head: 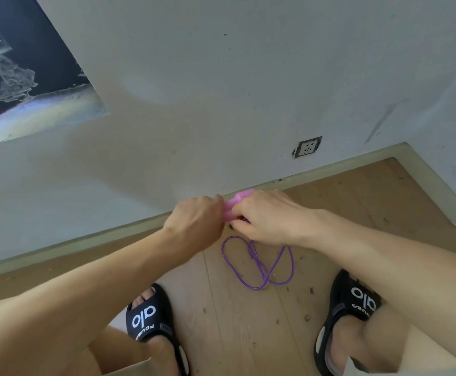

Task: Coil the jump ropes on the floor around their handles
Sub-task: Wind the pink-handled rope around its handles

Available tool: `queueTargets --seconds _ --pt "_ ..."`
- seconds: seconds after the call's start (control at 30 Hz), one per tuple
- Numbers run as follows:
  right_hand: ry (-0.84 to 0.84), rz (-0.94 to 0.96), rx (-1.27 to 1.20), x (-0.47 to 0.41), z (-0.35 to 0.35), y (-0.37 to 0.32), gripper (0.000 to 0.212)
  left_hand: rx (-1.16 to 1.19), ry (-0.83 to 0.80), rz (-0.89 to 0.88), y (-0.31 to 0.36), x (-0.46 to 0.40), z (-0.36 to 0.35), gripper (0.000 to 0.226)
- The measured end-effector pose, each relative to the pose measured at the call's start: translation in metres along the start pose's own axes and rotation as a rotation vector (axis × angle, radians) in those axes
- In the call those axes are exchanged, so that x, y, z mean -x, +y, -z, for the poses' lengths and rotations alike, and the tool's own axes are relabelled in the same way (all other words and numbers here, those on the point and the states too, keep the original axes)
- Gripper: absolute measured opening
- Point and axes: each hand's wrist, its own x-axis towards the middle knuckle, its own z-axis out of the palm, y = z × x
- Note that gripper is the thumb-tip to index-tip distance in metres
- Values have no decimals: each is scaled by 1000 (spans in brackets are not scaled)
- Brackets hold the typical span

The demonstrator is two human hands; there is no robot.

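Reaching both bare forearms forward and down from the frame's lower corners, meeting the hands above the floor [248, 335] near the skirting [316, 172]. Curling the left hand [197, 223] knuckles up, fingers wrapping the pink handles [233, 203] from the left side. Closing the right hand [267, 218] on the same handles from the right, fingers bending under, thumb side pressing toward the left hand's knuckles. Keeping both hands narrow, each gripping the handles, only a short pink stretch showing between and above them. Covering most of the handles, so not telling whether one or two are being held, nor how much rope is wrapped on them.

Hanging the purple rope [259, 267] down from under the right hand, looping in two long loops with the lowest bends lying on the wooden floor between the feet. Crossing strands near the loops' top, looking twisted there, the detail too fine for telling a knot.

Standing with a black slipper [153, 318] on the left foot and another slipper [357, 302] on the right, white letters on each strap, the rope's loops lying nearer the right one. Showing bare knees and pale shorts hems at the bottom edge. Backing it all with a white wall [221, 90], a socket [307, 146] just above the skirting, and a dark panel [26, 63] at upper left. Scattering small dark specks over the floorboards.
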Motion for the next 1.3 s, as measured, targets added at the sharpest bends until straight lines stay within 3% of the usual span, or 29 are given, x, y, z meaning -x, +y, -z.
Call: queueTargets --seconds 0.13,0.27,0.4,0.53,0.7,0.77,0.87,0.93,1.03,1.17,1.3 --pt "-107 -21 -492 0 14 10 13 -76 -41 -181 9 9 -1 24" --pt "-144 -94 -781 5 24 26 10 -96 15 -258 2 16 8 22" --pt "-50 -87 -701 6 24 28 14 -122 17 -364 6 25 17 19" --pt "123 -114 -509 2 22 32 22 2 80 -455 11 32 19 14" --pt "221 -189 -587 -4 9 35 33 140 225 -562 -2 35 25 17" --pt "236 -231 -778 -2 4 31 37 224 260 -533 -4 37 35 12" --pt "286 -217 -1111 13 6 24 21 440 286 -372 -16 34 50 16" --pt "245 -270 -1142 19 3 13 18 537 317 -261 -25 29 54 24" --pt "293 -380 -1080 15 -15 -6 33 565 269 -103 -32 14 53 28" --pt "338 -236 -736 21 -30 -17 30 586 143 76 -46 -6 42 33" --pt "304 -172 -533 22 -27 -18 38 379 56 111 -52 -12 16 19"
